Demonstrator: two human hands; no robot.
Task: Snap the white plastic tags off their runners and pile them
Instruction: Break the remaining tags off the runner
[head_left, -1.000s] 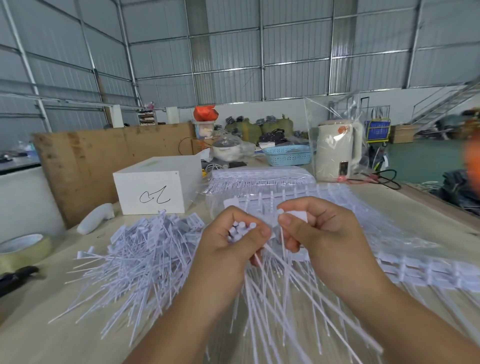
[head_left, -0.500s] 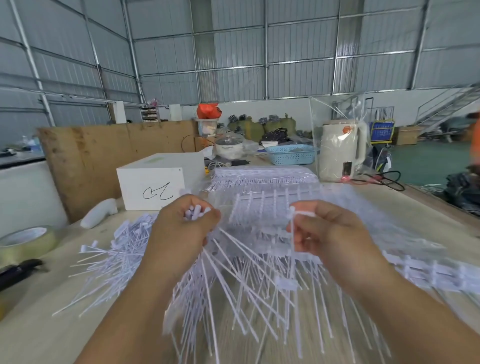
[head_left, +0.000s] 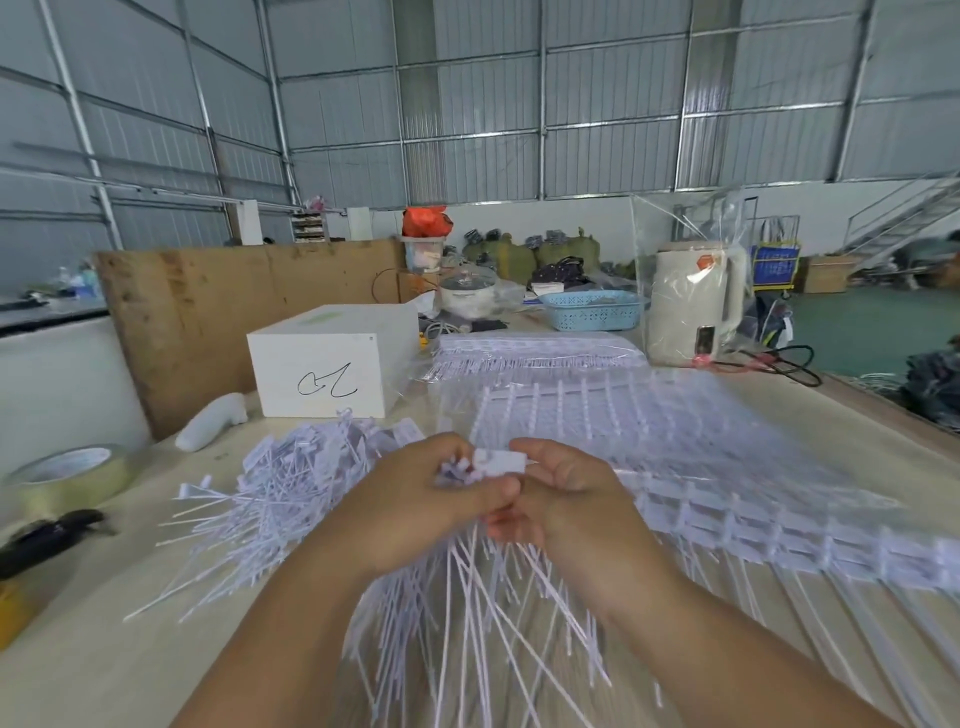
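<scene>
My left hand grips a bunch of loose white tags by their heads, the thin tails fanning down toward me. My right hand touches the left one and pinches the flat head of one white tag at the top of the bunch. A pile of snapped-off tags lies on the table to the left of my hands. Sheets of tags on their runners spread across the table to the right and behind.
A white box stands behind the pile, with more bagged tag sheets beside it. A tape roll and a black tool lie at the left edge. A blue basket and a bagged kettle stand farther back.
My hands were together, swung apart with the left bunch moving left, and now have come back together in front of me.
</scene>
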